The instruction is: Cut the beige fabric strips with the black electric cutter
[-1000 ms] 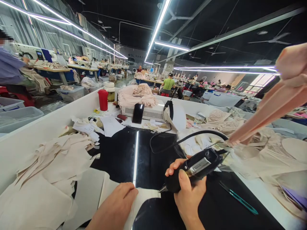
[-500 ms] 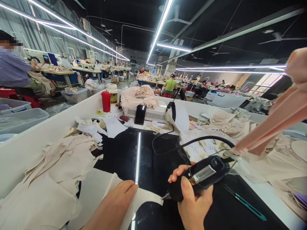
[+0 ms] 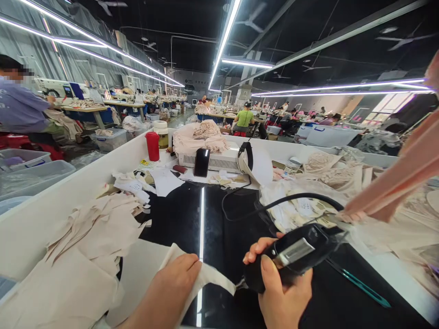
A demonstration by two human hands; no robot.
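A: Near edge of the black tabletop [image 3: 178, 219], both hands are in. The left hand [image 3: 173, 285] lies flat, fingers together, palm down on a pale fabric piece [image 3: 209, 274]. Nothing gripped, just pressing

B: And the right hand [image 3: 281, 292] is wrapped tight round a black corded tool [image 3: 295, 253], thumb up along its side. The metal tip points left and meets the right edge of that fabric piece, just beside the left fingertips

A: That flat palm looks like a pin to me: it seems to stop the cloth sliding while the tip works the edge. The piece lies near centre, part on the tabletop, part under the hand

B: The cable [image 3: 274, 201] loops away to the far right, so it stays off the cloth. A teal-handled tool [image 3: 360, 285] lies to the right of the right hand, close by

A: Left side, a heap of beige cut pieces [image 3: 92, 233], well apart from the tool. Far end, a red cup [image 3: 152, 146], a dark phone [image 3: 201, 162] propped against a white box [image 3: 219, 161] with folded cloth on top

B: A pink strip [image 3: 394, 187] hangs in from the upper right, its low end near the tool's cable end. Whether it touches, I can't tell
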